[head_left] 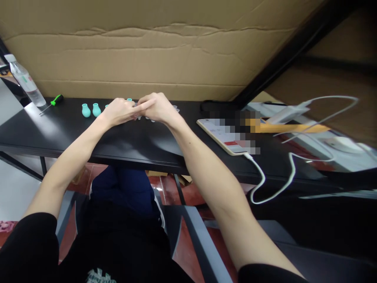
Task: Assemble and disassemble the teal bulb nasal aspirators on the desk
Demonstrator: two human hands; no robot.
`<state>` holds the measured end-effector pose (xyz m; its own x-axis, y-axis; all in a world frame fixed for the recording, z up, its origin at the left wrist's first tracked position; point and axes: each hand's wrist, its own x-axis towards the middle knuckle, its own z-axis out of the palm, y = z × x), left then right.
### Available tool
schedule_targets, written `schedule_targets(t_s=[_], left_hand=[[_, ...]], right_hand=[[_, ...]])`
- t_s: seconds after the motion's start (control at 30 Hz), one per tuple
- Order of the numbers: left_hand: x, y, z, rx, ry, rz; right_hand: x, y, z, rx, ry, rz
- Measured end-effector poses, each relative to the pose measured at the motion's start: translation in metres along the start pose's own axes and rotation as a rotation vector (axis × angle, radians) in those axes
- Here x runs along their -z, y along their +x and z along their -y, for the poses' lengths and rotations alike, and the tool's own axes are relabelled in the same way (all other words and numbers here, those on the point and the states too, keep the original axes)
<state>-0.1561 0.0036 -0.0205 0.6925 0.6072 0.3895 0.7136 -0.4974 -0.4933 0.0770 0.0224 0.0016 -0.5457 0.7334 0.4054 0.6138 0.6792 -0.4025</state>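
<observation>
My left hand (120, 111) and my right hand (154, 107) meet over the back of the black table (126, 145). Their fingers are bent together around something small that I cannot make out. Several turquoise bulb-shaped pieces stand in a row left of my hands, among them one at the far left (86, 111) and another beside it (96, 110). More turquoise shows behind my left hand, partly hidden. Small clear or whitish pieces (176, 109) lie behind and beneath my right hand.
A water bottle (28, 83) and a green-and-black screwdriver (54, 102) are at the left. To the right lies a phone (219, 135) with a white cable (260, 173). Cardboard (147, 59) rises behind the table.
</observation>
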Motion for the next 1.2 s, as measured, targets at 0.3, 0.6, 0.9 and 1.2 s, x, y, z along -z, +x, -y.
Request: schedule_targets(t_s=[0.3,0.6,0.9,1.2], left_hand=[[-0.001,-0.006,0.01,-0.025,0.0,-0.099],[0.0,-0.009,0.024,0.052,-0.038,-0.223],[0.006,-0.017,0.026,0.129,-0.311,-0.37],[0.004,-0.016,0.028,0.067,-0.319,-0.333]], right_hand=[[-0.002,0.001,-0.005,0.17,0.337,0.187],[-0.007,0.013,-0.009,0.189,0.601,0.042],[0.004,0.011,-0.006,0.228,0.439,-0.195],[0.014,0.006,-0.008,0.218,0.472,-0.117]])
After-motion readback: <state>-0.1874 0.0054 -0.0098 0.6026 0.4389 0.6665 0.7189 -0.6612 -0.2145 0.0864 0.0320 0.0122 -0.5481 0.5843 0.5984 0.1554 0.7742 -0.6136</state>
